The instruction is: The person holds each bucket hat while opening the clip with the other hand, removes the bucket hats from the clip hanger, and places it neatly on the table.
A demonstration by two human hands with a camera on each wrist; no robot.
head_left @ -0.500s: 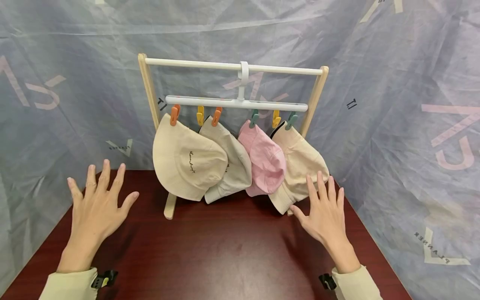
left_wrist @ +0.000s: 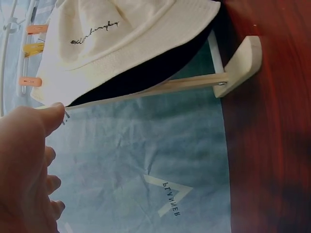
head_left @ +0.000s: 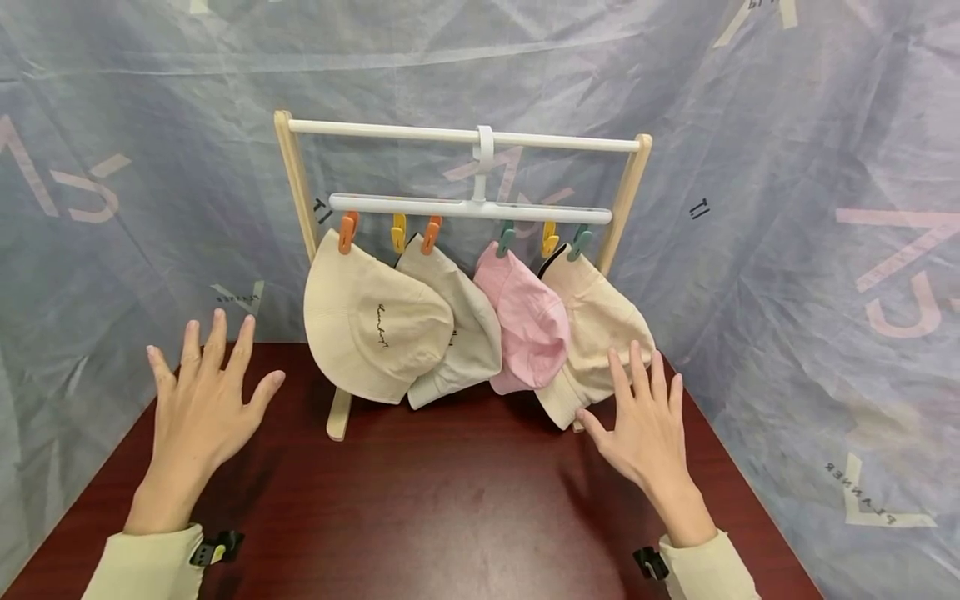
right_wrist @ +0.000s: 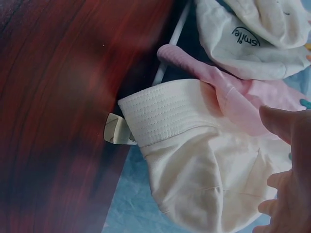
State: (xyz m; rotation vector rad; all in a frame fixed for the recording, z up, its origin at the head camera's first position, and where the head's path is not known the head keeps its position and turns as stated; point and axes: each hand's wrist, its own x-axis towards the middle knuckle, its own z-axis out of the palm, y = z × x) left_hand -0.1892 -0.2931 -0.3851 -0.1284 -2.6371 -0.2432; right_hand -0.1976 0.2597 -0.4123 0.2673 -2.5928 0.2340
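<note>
My left hand (head_left: pixel 201 408) is held up with its fingers spread and nothing in it, left of a cream bucket hat (head_left: pixel 367 321) with dark script on it. My right hand (head_left: pixel 647 425), also spread and holding nothing, overlaps the edge of another cream hat (head_left: pixel 596 321) at the right in the head view. Between these hang a pale grey-white hat (head_left: pixel 468 333) and a pink hat (head_left: pixel 528 321). Orange clips (head_left: pixel 347 233), yellow clips (head_left: pixel 399 233) and green clips (head_left: pixel 580 243) line a white hanger bar (head_left: pixel 420 204) above the hats.
A small rack stands at the back of the dark red table (head_left: pixel 450 508), with a white top rod (head_left: pixel 390 129) and wooden side posts (head_left: pixel 624 204). The hanger's hook (head_left: pixel 485 148) sits on the rod. Grey printed cloth (head_left: pixel 787 250) encloses the back and sides.
My left hand has shifted slightly right and up in the head view. The right hand has moved a touch left. The hats and rack hang as before.
</note>
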